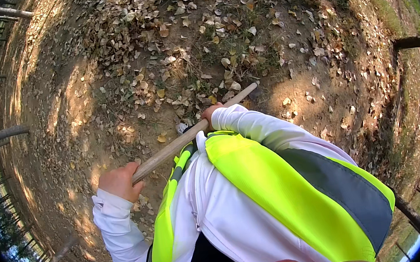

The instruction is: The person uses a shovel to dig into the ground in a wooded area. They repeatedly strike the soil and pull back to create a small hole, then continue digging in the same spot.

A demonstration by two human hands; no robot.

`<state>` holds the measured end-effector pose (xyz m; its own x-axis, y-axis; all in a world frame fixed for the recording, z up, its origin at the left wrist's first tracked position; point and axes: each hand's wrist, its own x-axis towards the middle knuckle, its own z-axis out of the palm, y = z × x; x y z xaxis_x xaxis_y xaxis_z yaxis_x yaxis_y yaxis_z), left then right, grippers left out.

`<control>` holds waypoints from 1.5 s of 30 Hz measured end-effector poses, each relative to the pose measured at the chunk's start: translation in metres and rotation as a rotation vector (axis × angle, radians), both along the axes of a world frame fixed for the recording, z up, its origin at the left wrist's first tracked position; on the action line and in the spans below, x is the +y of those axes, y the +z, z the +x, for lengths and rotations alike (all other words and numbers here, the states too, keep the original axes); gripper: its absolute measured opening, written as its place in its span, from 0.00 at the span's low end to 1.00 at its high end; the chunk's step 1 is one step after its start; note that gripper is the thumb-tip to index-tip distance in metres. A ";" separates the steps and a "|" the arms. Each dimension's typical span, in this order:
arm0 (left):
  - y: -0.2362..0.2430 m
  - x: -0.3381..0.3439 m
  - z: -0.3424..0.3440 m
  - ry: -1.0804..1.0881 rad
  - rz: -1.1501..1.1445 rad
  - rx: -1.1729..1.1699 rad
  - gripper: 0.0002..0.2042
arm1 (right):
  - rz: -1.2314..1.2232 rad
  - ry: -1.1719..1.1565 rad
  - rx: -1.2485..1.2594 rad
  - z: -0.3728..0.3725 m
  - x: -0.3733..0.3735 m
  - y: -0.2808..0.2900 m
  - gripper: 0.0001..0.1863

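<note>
Wooden pole (170, 152) slants before yellow vest (263, 177), over leaf-strewn ground (75, 163). Person's left hand (121, 183) wraps its near end; right hand (211, 114) grips farther along. Wide spacing probably adds steadiness and leverage.

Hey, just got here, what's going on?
A wooden pole is held slantwise across the front of a body in a yellow vest. The left hand grips it near one end; the right hand holds it farther along, with the other end sticking out beyond. Fallen leaves litter the dirt ground.
</note>
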<state>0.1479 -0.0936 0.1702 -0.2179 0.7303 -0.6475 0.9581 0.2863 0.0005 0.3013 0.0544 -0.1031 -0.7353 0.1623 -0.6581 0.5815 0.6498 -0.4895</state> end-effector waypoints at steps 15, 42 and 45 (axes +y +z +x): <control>-0.144 0.014 0.011 0.069 0.143 -0.441 0.17 | 0.050 -0.146 -0.348 0.093 0.051 -0.058 0.16; -0.145 0.004 0.017 0.268 0.118 -0.554 0.20 | 0.056 0.032 -0.290 0.087 0.055 -0.095 0.16; -0.143 0.013 0.026 0.264 0.076 -0.550 0.21 | 0.048 -0.051 -0.283 0.084 0.056 -0.095 0.15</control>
<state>0.1744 -0.0808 0.0277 -0.0460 0.7459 -0.6645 0.7083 0.4934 0.5048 0.3857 0.1101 -0.1982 -0.5139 0.2306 -0.8263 0.7230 0.6348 -0.2725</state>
